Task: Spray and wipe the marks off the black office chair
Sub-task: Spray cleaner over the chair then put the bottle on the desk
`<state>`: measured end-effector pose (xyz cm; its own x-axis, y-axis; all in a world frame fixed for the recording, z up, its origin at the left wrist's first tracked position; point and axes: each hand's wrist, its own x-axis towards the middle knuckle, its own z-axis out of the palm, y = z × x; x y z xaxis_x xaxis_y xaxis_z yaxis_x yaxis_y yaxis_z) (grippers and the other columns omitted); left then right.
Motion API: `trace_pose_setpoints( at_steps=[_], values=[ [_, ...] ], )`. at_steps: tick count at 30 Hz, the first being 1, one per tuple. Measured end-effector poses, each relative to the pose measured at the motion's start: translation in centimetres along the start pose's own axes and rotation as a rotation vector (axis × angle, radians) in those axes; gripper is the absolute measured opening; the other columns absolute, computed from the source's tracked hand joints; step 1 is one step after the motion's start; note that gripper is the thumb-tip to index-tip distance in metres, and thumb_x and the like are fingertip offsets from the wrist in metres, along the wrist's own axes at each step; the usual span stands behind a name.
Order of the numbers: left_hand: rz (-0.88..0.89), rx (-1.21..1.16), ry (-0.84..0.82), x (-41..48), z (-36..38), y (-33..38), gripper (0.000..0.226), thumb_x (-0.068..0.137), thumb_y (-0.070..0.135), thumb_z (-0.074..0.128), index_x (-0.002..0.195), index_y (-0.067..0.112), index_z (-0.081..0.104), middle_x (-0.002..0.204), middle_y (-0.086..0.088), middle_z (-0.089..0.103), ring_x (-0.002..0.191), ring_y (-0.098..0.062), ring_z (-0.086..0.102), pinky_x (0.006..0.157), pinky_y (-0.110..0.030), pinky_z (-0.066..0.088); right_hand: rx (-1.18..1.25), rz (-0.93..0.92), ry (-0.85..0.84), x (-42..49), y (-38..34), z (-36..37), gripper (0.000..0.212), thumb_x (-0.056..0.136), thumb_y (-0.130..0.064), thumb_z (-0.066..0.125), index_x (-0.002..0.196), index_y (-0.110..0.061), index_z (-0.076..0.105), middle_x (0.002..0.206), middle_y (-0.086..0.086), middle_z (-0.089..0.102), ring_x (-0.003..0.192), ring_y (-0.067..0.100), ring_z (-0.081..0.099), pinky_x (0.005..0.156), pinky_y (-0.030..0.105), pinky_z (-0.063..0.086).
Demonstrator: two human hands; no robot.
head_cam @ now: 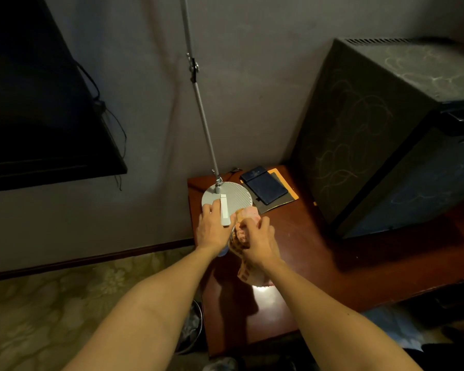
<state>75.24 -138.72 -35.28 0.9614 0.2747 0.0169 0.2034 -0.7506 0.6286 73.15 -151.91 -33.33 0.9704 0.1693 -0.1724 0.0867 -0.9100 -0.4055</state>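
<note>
Obs., head view, dim light.

- R hand (260, 243): fingers are curled tight round a pink/orange patterned cloth (248, 214). Cloth is bunched in the fist; one end shows past the fingertips at the edge of the lamp base (236, 196), the other hangs below the wrist over the desk (306, 263).
- L hand (213, 226): laid back-up on the near-left edge of the lamp base, fingers pointed toward the wall. A white bar-shaped piece (224, 210) is seen at its thumb side, touching it. Whether it is gripped cannot be told. A bluish rounded obj. (223, 253) shows under the L wrist; not identified.
- The 2 hands are just beside each other, approx. touching at the cloth.
- Lamp: round grey ribbed base at the desk's far-left corner; thin metal lamp arm (201, 111) rises from it along the wall.
- Dark booklet (264, 184) lies just right of the base, on an orange-edged folder (287, 192). A small emblem is seen on the cover; too small to be read.
- Dark cabinet (373, 129) stands on the desk at right; faint swirl marks are seen on its side and top. No legible label.
- Wall-mounted screen (38, 103) at left, cables hanging behind it. Bin (192, 328) under the desk edge. Patterned carpet (51, 303).
</note>
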Motion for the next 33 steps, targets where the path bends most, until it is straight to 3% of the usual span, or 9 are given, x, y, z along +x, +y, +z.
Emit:
trace_pose_setpoints(
  at_steps=[14,20,29,33],
  values=[
    [-0.100,0.003,-0.022,-0.6,-0.6,-1.2,0.078,0.079,0.063,0.061,0.137,0.020,0.032,0.125,-0.006,0.045,0.116,-0.030,0.050,0.085,-0.044,0.047,-0.008,-0.001,-0.004,-0.2,-0.4,0.9,0.061,0.080,-0.039,0.071,0.130,-0.031,0.036,0.128,0.007,0.025,0.113,0.026,0.032,0.080,0.029,0.042],
    [-0.108,0.020,-0.078,-1.5,-1.0,-1.4,0.080,0.078,0.061,0.063,0.139,0.021,0.030,0.128,-0.006,0.043,0.118,-0.029,0.048,0.087,-0.044,0.046,-0.014,0.036,0.001,-0.9,-0.3,0.5,0.060,0.081,-0.028,0.069,0.131,-0.030,0.035,0.132,0.007,0.023,0.115,0.026,0.031,0.076,0.027,0.041],
    [-0.113,0.038,-0.113,-3.6,-0.8,-2.4,0.077,0.080,0.053,0.066,0.139,0.020,0.027,0.132,-0.006,0.039,0.120,-0.030,0.046,0.088,-0.046,0.049,-0.006,0.129,0.013,-2.9,-0.1,1.1,0.061,0.080,-0.021,0.067,0.132,-0.029,0.035,0.131,0.007,0.023,0.117,0.027,0.031,0.088,0.034,0.047],
    [-0.115,0.058,-0.095,-5.1,-1.1,-2.4,0.076,0.081,0.053,0.065,0.139,0.019,0.029,0.131,-0.008,0.042,0.120,-0.031,0.047,0.087,-0.046,0.049,0.020,0.129,0.046,-4.3,-0.1,1.1,0.061,0.078,-0.018,0.067,0.129,-0.030,0.036,0.130,0.007,0.024,0.116,0.028,0.032,0.086,0.036,0.048]
  ],
)
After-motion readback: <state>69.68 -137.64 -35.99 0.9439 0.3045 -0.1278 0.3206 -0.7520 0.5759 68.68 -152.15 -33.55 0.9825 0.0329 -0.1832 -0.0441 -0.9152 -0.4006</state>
